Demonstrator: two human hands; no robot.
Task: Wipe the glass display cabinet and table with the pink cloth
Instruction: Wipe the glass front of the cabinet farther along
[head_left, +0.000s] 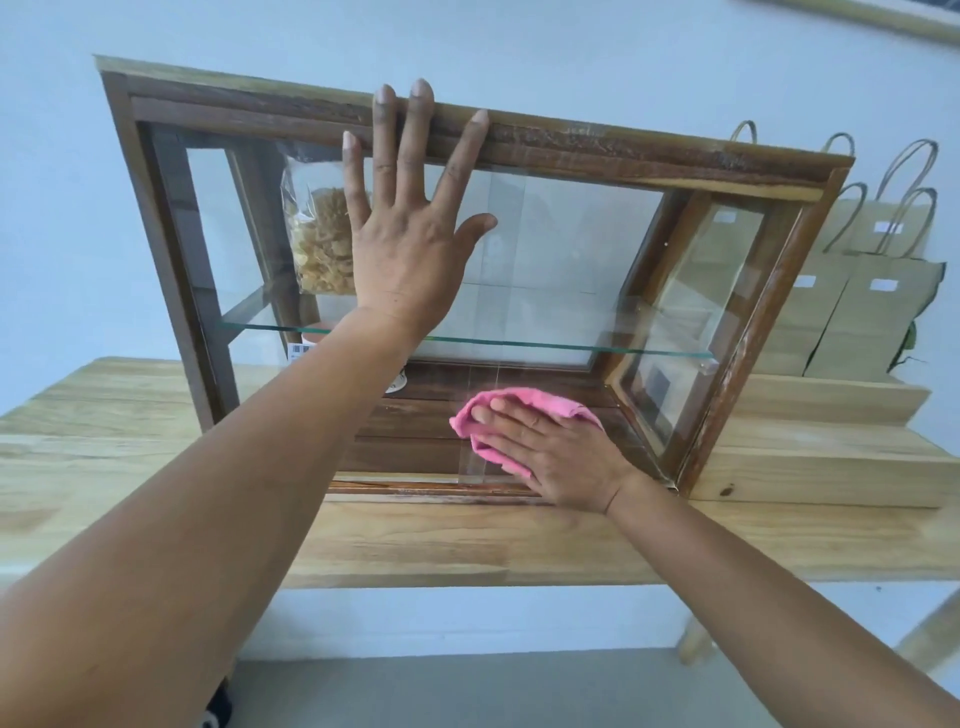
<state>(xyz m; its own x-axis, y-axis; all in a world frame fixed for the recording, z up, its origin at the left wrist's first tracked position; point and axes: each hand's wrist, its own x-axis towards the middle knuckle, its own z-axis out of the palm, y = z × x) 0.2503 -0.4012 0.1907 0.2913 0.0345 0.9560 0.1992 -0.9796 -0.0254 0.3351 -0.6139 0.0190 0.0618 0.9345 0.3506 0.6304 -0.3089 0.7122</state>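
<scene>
Both hands lay flat: my left hand spread wide, fingers straight against the glass display cabinet, holding nothing; my right hand pressed the pink cloth with straight fingers low on its front glass, above the table.

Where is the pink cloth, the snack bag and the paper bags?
pink cloth (556, 404): head view, on its upper fold.
snack bag (317, 234): head view, on its middle.
paper bags (878, 317): head view, on the front bag's face.
</scene>
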